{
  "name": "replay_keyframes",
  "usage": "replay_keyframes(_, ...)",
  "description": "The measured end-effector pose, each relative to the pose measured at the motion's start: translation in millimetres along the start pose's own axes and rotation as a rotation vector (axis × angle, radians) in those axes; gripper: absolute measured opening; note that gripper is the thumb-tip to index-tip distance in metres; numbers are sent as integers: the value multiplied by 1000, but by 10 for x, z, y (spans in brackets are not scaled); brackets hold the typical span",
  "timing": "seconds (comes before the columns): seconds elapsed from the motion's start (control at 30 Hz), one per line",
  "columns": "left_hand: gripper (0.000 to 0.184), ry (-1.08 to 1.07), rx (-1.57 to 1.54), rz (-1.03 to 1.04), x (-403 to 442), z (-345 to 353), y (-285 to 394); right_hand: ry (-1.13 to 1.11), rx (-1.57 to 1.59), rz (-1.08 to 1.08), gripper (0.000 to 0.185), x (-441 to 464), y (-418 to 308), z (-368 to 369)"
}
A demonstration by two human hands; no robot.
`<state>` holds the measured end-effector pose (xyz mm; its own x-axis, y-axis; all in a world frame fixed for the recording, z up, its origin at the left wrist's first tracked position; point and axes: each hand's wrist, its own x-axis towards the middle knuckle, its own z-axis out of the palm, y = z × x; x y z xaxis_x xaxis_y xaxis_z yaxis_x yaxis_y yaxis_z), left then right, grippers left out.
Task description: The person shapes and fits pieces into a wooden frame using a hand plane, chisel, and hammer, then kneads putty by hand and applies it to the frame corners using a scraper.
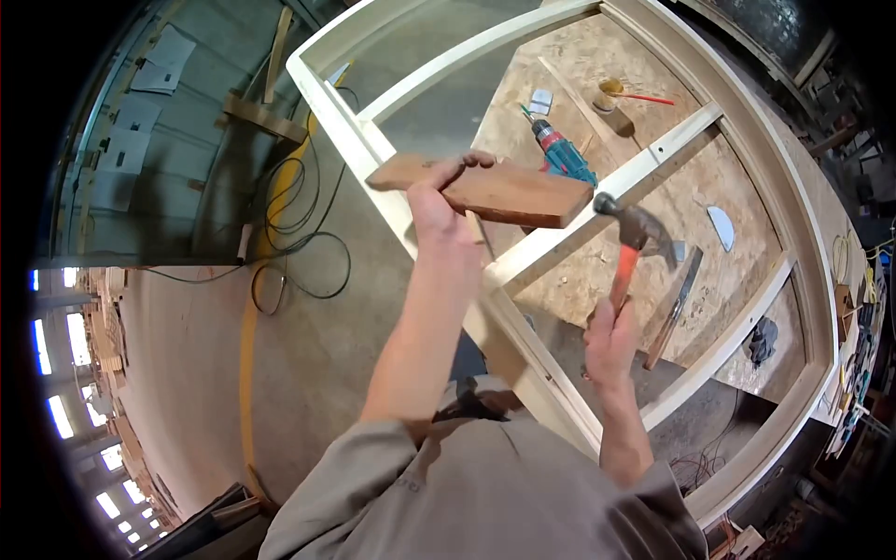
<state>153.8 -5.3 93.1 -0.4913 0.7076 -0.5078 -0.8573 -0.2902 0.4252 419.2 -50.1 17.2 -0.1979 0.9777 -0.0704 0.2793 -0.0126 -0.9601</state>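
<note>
My left hand (441,203) grips a brown wooden board (523,191) by its edge, with the fingers curled over the top. The board lies over the near side of a pale wooden frame (551,240); whether it touches the frame I cannot tell. My right hand (611,343) is wrapped around the orange handle of a claw hammer (627,245). The hammer's head points up, just right of the board's end. Beyond the board, a teal cordless drill (564,157) lies on the plywood tabletop (644,51).
A chisel-like tool (674,308) with a wooden handle lies right of the hammer. A small cup (607,93) with a red stick, a white half-round piece (720,229) and a dark crumpled cloth (763,341) are on the table side. A black cable (322,247) coils across the floor at left.
</note>
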Motion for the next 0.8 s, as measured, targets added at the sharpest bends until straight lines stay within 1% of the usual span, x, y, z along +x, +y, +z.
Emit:
replay_keyframes(0.03,23,-44,-10,-17,-5,-43,36,5,136,133,13,-17,-103,-85)
replay_keyframes(0.07,22,-102,-19,-20,45,-38,103,11,251,78,13,-11,-193,-96)
replay_keyframes(0.1,21,-110,-40,-4,-54,12,113,11,366,23,15,-4,-287,-107)
replay_keyframes(0.13,20,-175,11,52,40,-97,81,48,372,-112,17,-98,-264,-93)
replay_keyframes(0.2,23,-211,-46,14,-32,-28,49,142,398,-434,22,-83,-217,-10)
replay_keyframes(0.3,42,-309,-49,119,-84,10,-42,66,484,-399,27,-162,-257,-20)
replay_keyframes(0.33,48,-332,-58,161,-101,24,-59,17,529,-248,28,-163,-264,-57)
replay_keyframes(0.37,64,-329,-15,146,-139,35,-42,-30,570,-93,29,-163,-272,-127)
replay_keyframes(0.4,66,-355,10,184,-150,32,-35,-75,608,64,30,-166,-328,-162)
replay_keyframes(0.47,71,-416,56,259,-142,49,-27,-110,718,230,32,-104,-499,-164)
replay_keyframes(0.5,77,-440,44,292,-141,53,-21,-131,796,314,32,-79,-532,-208)
replay_keyframes(0.53,79,-432,30,252,-168,84,1,-150,873,398,32,-49,-537,-236)
replay_keyframes(0.57,81,-420,18,210,-220,127,33,-150,952,434,31,-24,-495,-235)
replay_keyframes(0.63,89,-426,32,122,-213,102,30,-79,882,492,31,9,-482,-181)
replay_keyframes(0.67,90,-404,39,142,-208,74,2,-49,846,519,31,25,-473,-169)
replay_keyframes(0.7,90,-385,46,165,-210,53,-18,-48,871,498,31,29,-456,-166)
replay_keyframes(0.73,91,-364,60,184,-194,39,-40,3,861,512,32,42,-420,-109)
replay_keyframes(0.8,96,-415,36,203,-172,39,-154,97,827,544,35,29,-373,26)
